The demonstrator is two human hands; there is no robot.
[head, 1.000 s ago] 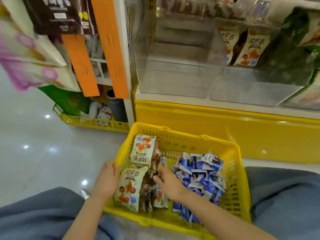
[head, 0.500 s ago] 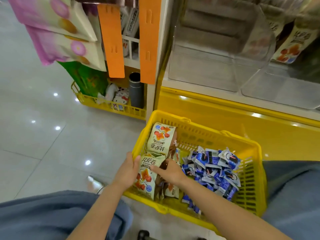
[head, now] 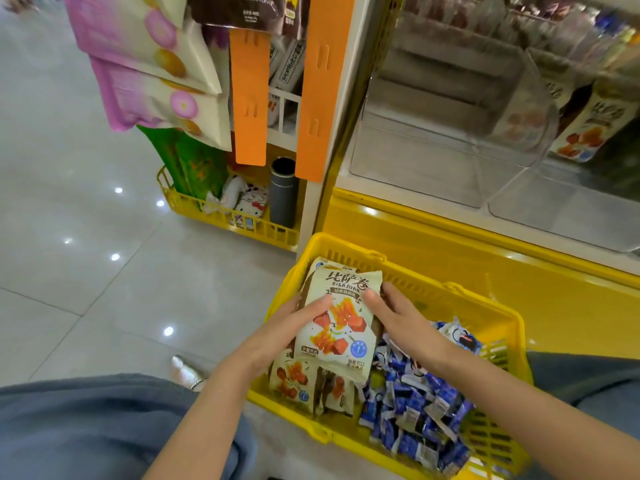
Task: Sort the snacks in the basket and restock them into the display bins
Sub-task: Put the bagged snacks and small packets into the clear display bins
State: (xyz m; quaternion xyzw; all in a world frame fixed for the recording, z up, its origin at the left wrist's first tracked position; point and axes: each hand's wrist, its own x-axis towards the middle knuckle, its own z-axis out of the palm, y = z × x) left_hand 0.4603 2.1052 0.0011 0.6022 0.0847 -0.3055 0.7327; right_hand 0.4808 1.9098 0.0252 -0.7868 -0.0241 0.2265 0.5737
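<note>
— Where is the bag [head: 337, 320]?
— At the centre of the frame, held over the left half of the basket [head: 485, 303]. The left hand [head: 277, 336] and right hand [head: 405, 318] each grip one long edge, fingers curled onto its face.
— How will it handle?
— Probably light and puffy, with slick film and brittle contents. Holding the side edges without squeezing seems best.
— And the count?
— At least four such bags: one held, one behind it, two beneath. The blue packets [head: 415, 403] at lower right are too many to count. Two clear bins [head: 433, 157] sit at upper right.
</note>
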